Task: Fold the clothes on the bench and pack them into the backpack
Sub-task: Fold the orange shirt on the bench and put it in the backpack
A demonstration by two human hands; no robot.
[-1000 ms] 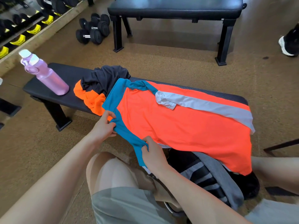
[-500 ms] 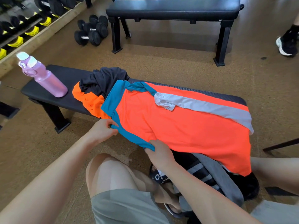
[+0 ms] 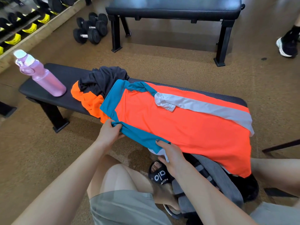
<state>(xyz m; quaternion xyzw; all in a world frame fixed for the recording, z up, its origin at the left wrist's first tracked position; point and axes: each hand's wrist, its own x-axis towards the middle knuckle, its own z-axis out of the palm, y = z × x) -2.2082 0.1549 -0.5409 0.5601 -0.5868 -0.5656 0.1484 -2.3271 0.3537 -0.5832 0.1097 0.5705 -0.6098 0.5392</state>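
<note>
An orange shirt [image 3: 186,127] with teal and white panels lies spread across the black bench [image 3: 65,75], its near side hanging over the front edge. My left hand [image 3: 108,133] pinches the teal sleeve near the shoulder. My right hand [image 3: 168,155] grips the teal sleeve's end, thumb on top. A crumpled black and orange garment [image 3: 99,85] lies left of the shirt. The grey and black backpack [image 3: 215,179] sits on the floor under the hanging shirt, partly hidden by it.
A pink water bottle [image 3: 40,75] stands on the bench's left end. A second black bench [image 3: 173,8] is behind, dumbbells [image 3: 90,28] lie on the floor at its left, and another person's shoe [image 3: 287,46] is at far right. My knees are below.
Both hands have drawn the teal sleeve up and inward against the shirt's near edge; my right hand moved right along the sleeve.
</note>
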